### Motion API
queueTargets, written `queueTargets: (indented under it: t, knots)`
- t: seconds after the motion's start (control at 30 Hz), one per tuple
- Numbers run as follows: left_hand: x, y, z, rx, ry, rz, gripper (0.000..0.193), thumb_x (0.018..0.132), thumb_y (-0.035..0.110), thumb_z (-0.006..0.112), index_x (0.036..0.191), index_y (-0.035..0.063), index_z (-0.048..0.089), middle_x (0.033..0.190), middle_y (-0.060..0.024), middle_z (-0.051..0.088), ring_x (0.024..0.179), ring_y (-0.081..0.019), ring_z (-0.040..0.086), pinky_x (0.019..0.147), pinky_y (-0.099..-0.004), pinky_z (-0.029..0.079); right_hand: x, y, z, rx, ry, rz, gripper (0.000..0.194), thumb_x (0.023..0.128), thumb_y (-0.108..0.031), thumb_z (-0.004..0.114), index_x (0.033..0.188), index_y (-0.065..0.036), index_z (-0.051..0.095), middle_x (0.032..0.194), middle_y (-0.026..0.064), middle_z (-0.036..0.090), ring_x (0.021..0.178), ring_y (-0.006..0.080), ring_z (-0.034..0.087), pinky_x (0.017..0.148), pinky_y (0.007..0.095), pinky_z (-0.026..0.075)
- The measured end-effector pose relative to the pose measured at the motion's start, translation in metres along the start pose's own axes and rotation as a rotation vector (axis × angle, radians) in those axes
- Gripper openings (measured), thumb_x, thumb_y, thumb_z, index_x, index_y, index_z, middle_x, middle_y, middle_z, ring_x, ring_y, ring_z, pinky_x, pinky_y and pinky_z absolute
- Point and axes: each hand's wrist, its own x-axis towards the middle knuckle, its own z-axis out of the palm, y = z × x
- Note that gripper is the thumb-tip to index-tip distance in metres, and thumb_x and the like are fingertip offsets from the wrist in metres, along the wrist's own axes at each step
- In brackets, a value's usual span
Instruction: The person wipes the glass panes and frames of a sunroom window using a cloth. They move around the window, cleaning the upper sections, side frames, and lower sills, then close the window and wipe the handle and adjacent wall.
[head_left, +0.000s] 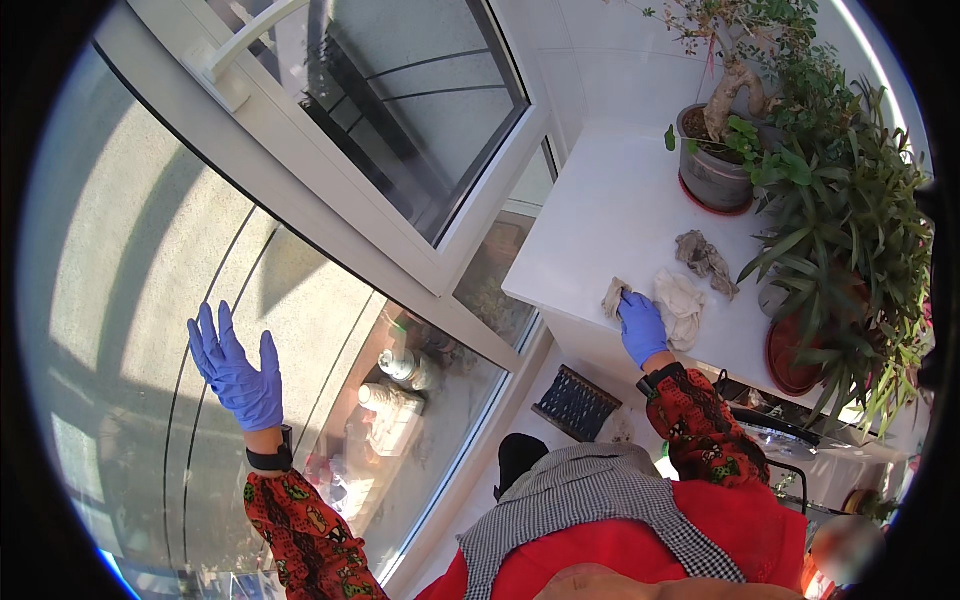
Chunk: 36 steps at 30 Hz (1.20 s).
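My right hand (643, 330), in a blue glove, grips a crumpled greyish-beige cloth (615, 298) near the front edge of a white countertop (577, 225). Just right of that hand lies a bunched white cloth (681, 307). Farther back is a twisted grey-brown rag (707, 262). My left hand (238, 371), also gloved in blue, is raised with its fingers spread in front of the large window pane (135, 300). It holds nothing; whether its palm touches the glass I cannot tell.
A window sash with a white frame (480, 210) and a handle (247, 41) stands at upper left. On the counter's right are a grey pot (716, 172) with a thick-trunked plant and a leafy plant in a red-brown pot (791, 352). A dark slatted stool-like object (577, 403) sits below.
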Motion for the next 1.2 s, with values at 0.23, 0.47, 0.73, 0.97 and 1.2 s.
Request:
queueTargets:
  t: [0.23, 0.47, 0.73, 0.97, 1.2]
  knots:
    - [-0.008, -0.036, 0.023, 0.05, 0.044, 0.069, 0.068, 0.088, 0.022, 0.071, 0.15, 0.0138, 0.043, 0.157, -0.0098, 0.037, 0.147, -0.0374, 0.028, 0.118, -0.0504, 0.028, 0.053, -0.001, 0.033, -0.016, 0.13, 0.077, 0.039, 0.082, 0.001, 0.053, 0.12, -0.004, 0.063, 0.121, 0.0171, 0.062, 0.112, 0.0394, 0.057, 0.096, 0.0467, 0.048]
    - [0.018, -0.009, 0.068, -0.126, 0.135, 0.105, 0.071, 0.087, 0.023, 0.072, 0.151, 0.016, 0.042, 0.157, -0.0096, 0.036, 0.148, -0.037, 0.027, 0.119, -0.0498, 0.027, 0.075, -0.034, 0.059, -0.052, 0.218, 0.223, 0.037, 0.081, 0.002, 0.052, 0.117, -0.004, 0.063, 0.119, 0.0176, 0.062, 0.109, 0.0392, 0.057, 0.096, 0.0469, 0.049]
    - [0.108, 0.052, 0.123, -0.247, 0.346, 0.023, 0.075, 0.09, 0.035, 0.071, 0.152, 0.012, 0.038, 0.16, -0.0141, 0.028, 0.148, -0.0408, 0.023, 0.119, -0.0484, 0.028, 0.071, -0.098, 0.086, 0.465, 0.018, 0.139, 0.035, 0.086, -0.005, 0.062, 0.121, -0.003, 0.061, 0.122, 0.0187, 0.061, 0.112, 0.0375, 0.058, 0.101, 0.0387, 0.047]
    - [0.138, 0.075, 0.159, -0.037, 0.332, 0.005, 0.086, 0.091, 0.048, 0.067, 0.154, 0.0031, 0.03, 0.16, -0.0193, 0.027, 0.149, -0.047, 0.014, 0.121, -0.0512, 0.022, 0.258, -0.126, 0.145, 1.133, 0.303, 0.305, 0.033, 0.092, -0.01, 0.062, 0.122, 0.002, 0.059, 0.116, 0.0192, 0.062, 0.108, 0.0327, 0.061, 0.096, 0.0354, 0.047]
    - [0.139, 0.073, 0.166, 0.084, 0.368, 0.048, 0.082, 0.093, 0.051, 0.064, 0.153, 0.0047, 0.031, 0.158, -0.0187, 0.03, 0.146, -0.0493, 0.02, 0.119, -0.0573, 0.025, 0.255, -0.212, 0.232, 1.046, 0.484, 0.304, 0.035, 0.096, -0.008, 0.057, 0.13, 0.002, 0.053, 0.127, 0.0139, 0.058, 0.116, 0.0246, 0.057, 0.099, 0.033, 0.044]
